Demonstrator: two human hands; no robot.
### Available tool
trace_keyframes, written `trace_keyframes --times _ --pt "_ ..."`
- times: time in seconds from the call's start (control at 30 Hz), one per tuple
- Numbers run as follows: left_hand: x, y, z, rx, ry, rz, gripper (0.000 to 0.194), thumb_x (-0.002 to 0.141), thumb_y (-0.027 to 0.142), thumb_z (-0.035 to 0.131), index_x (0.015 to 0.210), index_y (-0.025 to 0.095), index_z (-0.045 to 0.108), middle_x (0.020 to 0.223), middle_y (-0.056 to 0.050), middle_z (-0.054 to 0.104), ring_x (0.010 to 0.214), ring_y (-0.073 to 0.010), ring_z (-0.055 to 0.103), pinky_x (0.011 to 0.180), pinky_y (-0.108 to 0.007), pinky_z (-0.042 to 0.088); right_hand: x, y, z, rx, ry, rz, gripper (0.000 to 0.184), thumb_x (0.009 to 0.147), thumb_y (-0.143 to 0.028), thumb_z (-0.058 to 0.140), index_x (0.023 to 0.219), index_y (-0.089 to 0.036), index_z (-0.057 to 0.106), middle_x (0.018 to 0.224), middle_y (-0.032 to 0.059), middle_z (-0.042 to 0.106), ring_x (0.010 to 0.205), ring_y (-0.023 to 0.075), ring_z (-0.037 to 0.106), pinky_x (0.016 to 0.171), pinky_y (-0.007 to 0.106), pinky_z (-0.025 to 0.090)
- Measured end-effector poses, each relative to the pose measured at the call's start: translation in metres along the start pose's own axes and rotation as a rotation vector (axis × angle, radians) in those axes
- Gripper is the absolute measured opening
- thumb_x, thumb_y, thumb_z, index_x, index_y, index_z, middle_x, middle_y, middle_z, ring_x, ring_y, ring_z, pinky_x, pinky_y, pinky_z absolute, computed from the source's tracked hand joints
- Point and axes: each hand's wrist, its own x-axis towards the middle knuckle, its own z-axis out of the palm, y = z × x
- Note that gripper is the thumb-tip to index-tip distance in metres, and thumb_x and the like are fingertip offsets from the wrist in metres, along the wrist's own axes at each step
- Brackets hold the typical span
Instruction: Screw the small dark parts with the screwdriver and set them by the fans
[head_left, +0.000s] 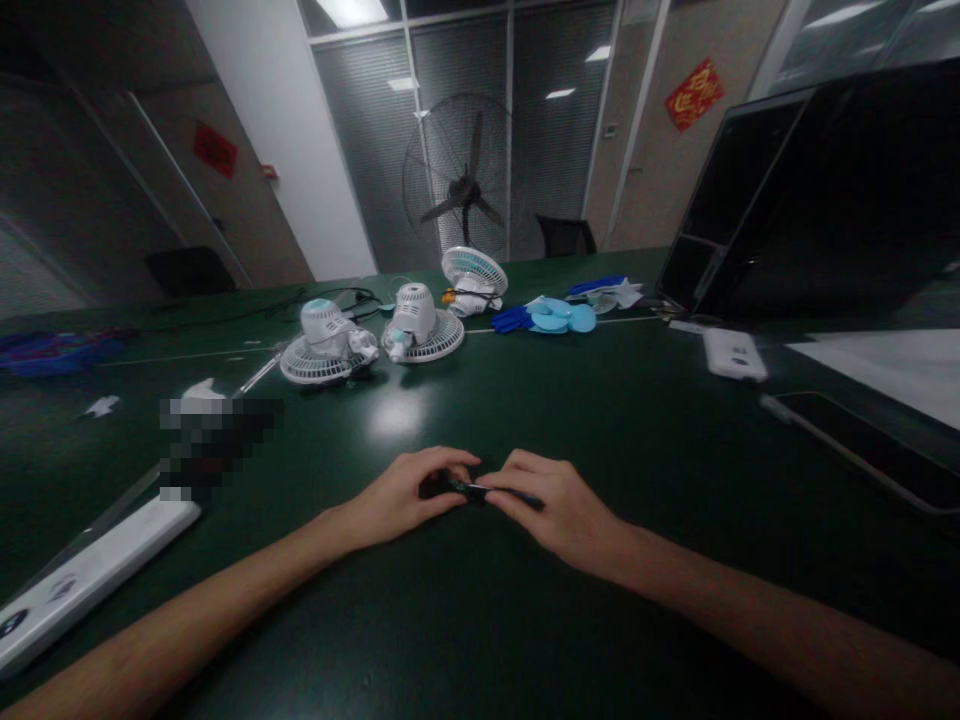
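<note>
Both of my hands rest on the dark green table (645, 430) near its front middle, fingertips meeting. My left hand (409, 495) is curled round a small dark part (439, 486). My right hand (547, 505) pinches a thin dark tool (480, 490), like a small screwdriver, whose tip points left into that part. The part is mostly hidden by my fingers and I cannot make out what it is.
Three small white desk fans (326, 345), (420, 325), (472, 280) lie further back, beside blue fan blades and a blue glove (555, 317). An open laptop (787, 190) and a white phone (733, 353) sit at the right. A white strip (82, 575) lies at the left. A pedestal fan (461, 180) stands behind.
</note>
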Motion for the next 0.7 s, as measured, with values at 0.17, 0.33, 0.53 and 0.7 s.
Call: trace_keyframes --times 0.17,0.33,0.53,0.7 --pt "0.0 0.001 -0.001 0.039 -0.013 0.023 0.047 0.099 0.027 0.069 0.144 0.029 0.057 0.118 -0.004 0.071 0.111 -0.0213 0.067 0.097 -0.037 0.053 -0.002 0.002 0.001 -0.014 0.043 0.017 0.024 0.106 -0.025 0.063 0.127 -0.026 0.075 0.11 0.0038 0.07 0.092 0.0167 0.068 0.079 0.029 0.052" --pt "-0.004 0.002 0.001 0.06 -0.05 0.052 0.051 0.102 0.025 0.064 0.151 0.032 0.05 0.123 -0.005 0.067 0.113 -0.0209 0.065 0.1 -0.038 0.053 -0.004 0.003 0.0 -0.013 0.101 0.03 0.021 0.106 -0.025 0.063 0.123 -0.024 0.076 0.106 0.0033 0.071 0.089 0.0159 0.068 0.077 0.029 0.052" --pt "-0.009 -0.043 -0.032 0.135 0.0 0.028 0.049 0.106 0.025 0.053 0.154 0.032 0.048 0.131 -0.008 0.065 0.119 -0.0225 0.064 0.103 -0.04 0.053 -0.005 0.0 -0.002 0.003 0.099 0.031 0.022 0.106 -0.024 0.063 0.123 -0.025 0.076 0.106 0.0024 0.071 0.088 0.0147 0.068 0.075 0.027 0.052" --pt "-0.022 -0.119 -0.097 0.323 0.278 -0.191 0.049 0.101 0.039 0.056 0.149 0.024 0.054 0.125 -0.011 0.068 0.109 -0.0271 0.068 0.094 -0.044 0.056 -0.005 -0.003 -0.005 0.039 0.063 0.049 0.023 0.107 -0.024 0.061 0.125 -0.024 0.075 0.108 0.0031 0.071 0.089 0.0143 0.068 0.073 0.025 0.054"
